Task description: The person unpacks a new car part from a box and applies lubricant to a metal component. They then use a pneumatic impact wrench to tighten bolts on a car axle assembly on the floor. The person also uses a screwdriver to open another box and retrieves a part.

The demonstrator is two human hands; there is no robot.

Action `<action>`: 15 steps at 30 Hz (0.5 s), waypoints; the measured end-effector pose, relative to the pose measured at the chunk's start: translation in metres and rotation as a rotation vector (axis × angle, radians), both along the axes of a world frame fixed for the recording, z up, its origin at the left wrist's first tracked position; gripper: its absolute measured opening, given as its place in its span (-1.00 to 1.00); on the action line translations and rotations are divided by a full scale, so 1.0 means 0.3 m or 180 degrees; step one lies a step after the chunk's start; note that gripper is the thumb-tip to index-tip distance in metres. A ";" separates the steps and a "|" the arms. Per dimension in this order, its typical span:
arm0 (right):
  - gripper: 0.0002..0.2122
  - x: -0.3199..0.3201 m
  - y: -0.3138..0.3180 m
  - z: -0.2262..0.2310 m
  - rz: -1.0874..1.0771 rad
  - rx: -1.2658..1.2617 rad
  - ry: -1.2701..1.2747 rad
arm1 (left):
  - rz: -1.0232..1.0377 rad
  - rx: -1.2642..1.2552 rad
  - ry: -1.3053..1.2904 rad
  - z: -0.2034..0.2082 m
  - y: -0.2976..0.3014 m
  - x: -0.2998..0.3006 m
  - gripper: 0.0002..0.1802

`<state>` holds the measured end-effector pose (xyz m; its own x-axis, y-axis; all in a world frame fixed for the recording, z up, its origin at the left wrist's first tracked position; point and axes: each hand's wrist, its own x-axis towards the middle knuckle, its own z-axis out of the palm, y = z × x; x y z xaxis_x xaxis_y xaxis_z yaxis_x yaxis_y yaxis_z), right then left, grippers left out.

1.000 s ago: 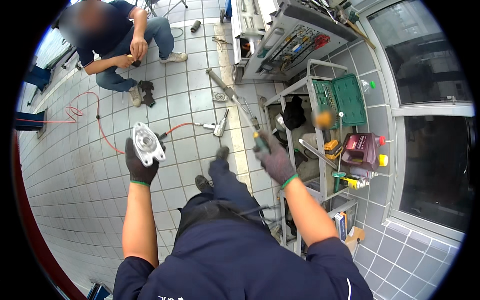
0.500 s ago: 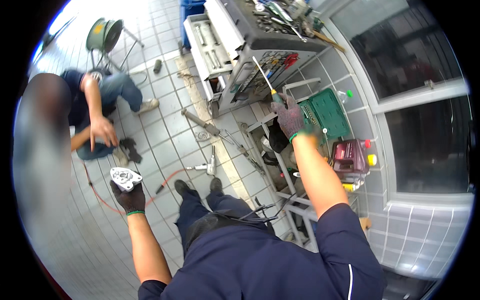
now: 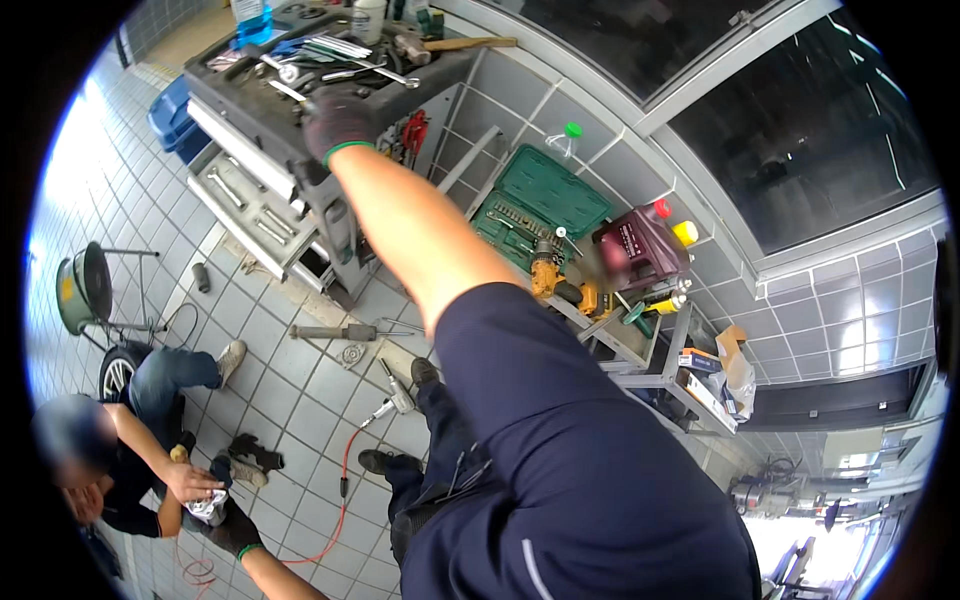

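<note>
My left hand, in a dark glove with a green cuff, grips a silver flanged metal mount at the lower left. A crouching co-worker's hand rests against that same mount. At the far end of my outstretched arm, my gloved right hand is over the black top of the tool cart. A pale screwdriver shaft sticks out from its fingers, the handle hidden by the glove. Loose wrenches and other tools lie beside it.
An open cart drawer juts out. Right of it are a green socket case, a yellow drill and a dark red jug. An air tool with a red hose and a strut-like rod lie on the tiles.
My right hand has carried the screwdriver to the tool cart's top. My left hand has brought the mount to the co-worker, whose hand now touches it. The view has turned right.
</note>
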<state>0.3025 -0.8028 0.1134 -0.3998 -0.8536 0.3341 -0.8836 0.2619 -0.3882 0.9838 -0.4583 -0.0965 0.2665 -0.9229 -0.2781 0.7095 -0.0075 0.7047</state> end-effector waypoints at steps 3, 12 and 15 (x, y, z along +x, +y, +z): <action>-0.61 -0.025 -0.083 -0.038 0.0059 0.0360 0.0289 | -0.0148 0.0290 -0.0891 0.020 -0.109 -0.031 -0.42; -0.63 -0.252 0.803 -0.192 0.0860 -0.1296 -0.0498 | -0.1031 0.2611 -0.2228 -0.092 -0.191 -0.486 -0.34; -0.60 -0.477 1.435 -0.240 0.0173 -0.1110 -0.0648 | -0.3129 0.2673 -0.2787 -0.210 -0.083 -0.727 -0.32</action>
<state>0.1595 -0.3724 0.0414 -0.4451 -0.7247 0.5261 -0.7885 0.0387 -0.6139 0.7657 -0.4833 -0.1595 0.0227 -0.4911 -0.8708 -0.4242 -0.7935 0.4365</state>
